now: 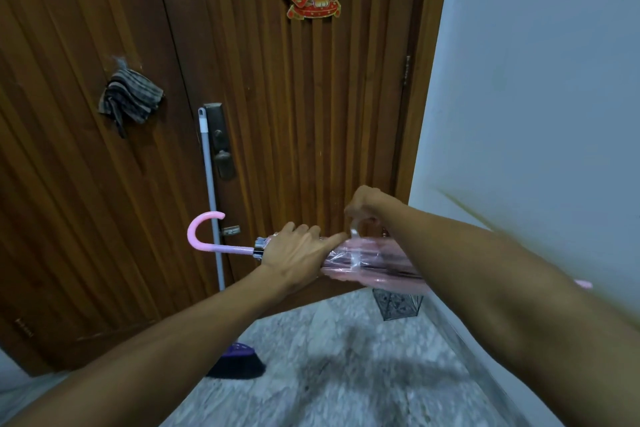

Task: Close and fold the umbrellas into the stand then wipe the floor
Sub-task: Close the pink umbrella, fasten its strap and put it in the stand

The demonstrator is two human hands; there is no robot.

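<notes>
Here, the left hand (pixel 298 253) gripped a pink clear-canopied umbrella (pixel 367 262) near its hooked handle (pixel 202 234), fingers wrapped round the gathered canopy. The right hand (pixel 365 208) pinched the closing strap (pixel 355 236) above the folds, fingers together on it. The umbrella lay level, in front of the wooden door (pixel 294 114). Beneath it, by the right wall, stood a dark mesh stand (pixel 398 305) on the marbled floor (pixel 346 374). A broom (pixel 239 362) leaned against the door at the left.
</notes>
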